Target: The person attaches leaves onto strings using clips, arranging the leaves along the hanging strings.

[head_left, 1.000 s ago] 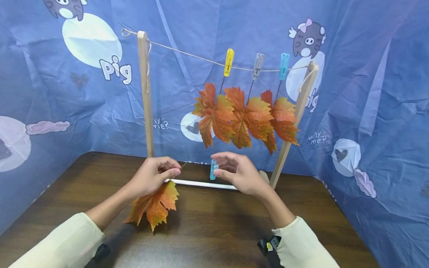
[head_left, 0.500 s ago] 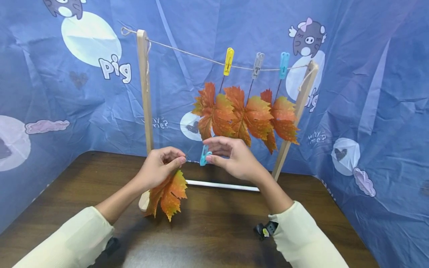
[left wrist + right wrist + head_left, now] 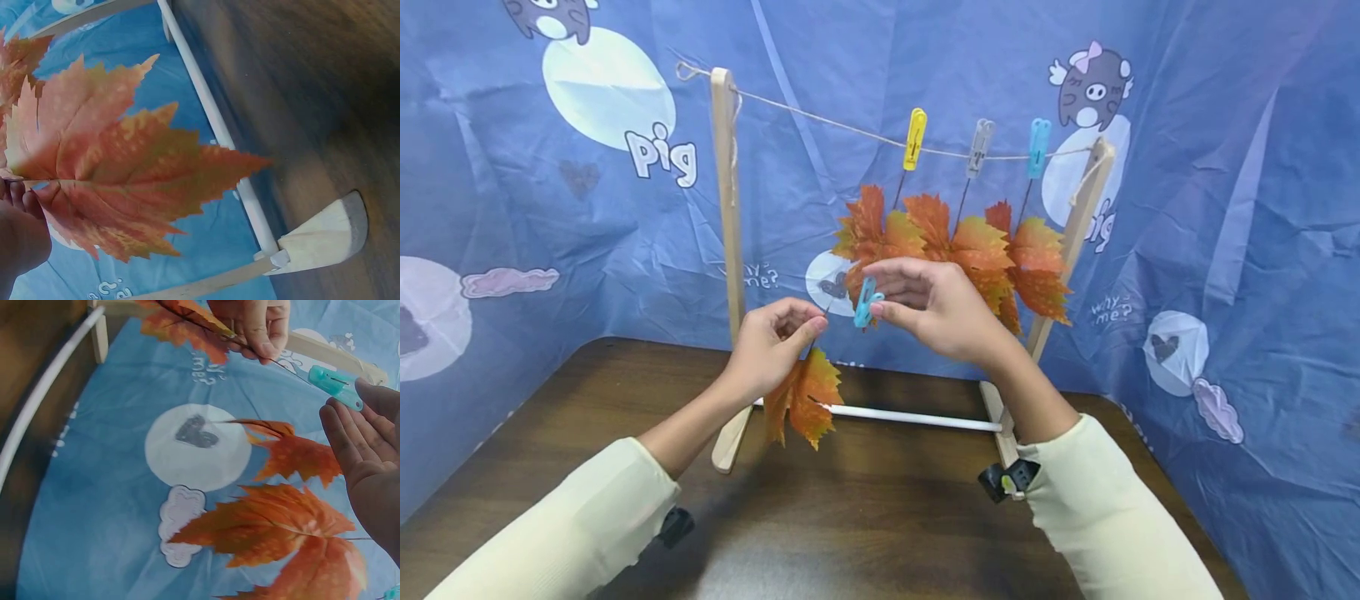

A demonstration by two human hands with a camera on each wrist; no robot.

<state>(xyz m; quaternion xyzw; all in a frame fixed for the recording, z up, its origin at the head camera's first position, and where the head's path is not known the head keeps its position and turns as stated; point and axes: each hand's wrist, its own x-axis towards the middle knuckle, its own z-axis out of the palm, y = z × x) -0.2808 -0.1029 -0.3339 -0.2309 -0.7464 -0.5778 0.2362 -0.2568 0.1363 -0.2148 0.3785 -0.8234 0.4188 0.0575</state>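
Observation:
My left hand (image 3: 778, 343) pinches the thin stem of an orange-green artificial maple leaf (image 3: 811, 398), which hangs below the fingers. The same leaf (image 3: 125, 169) fills much of the left wrist view. Just to the right, my right hand (image 3: 943, 312) holds a light blue clothespin (image 3: 865, 302) between thumb and fingers. In the right wrist view the clothespin (image 3: 334, 386) lies close to the tip of the stem. Behind my right hand, similar leaves hang from a string (image 3: 827, 122) by a yellow clothespin (image 3: 914, 140), a grey clothespin (image 3: 979, 148) and a blue clothespin (image 3: 1038, 148).
The string runs between a left wooden post (image 3: 727, 192) and a right wooden post (image 3: 1078, 225). A white rod (image 3: 917, 418) joins their feet low over the brown table (image 3: 850, 517). Blue printed cloth (image 3: 1247, 250) encloses the back and sides.
Both hands have risen toward the string and shifted slightly right overall, carrying the leaf and the clothespin. They have come closer together. The hanging leaves stay in place.

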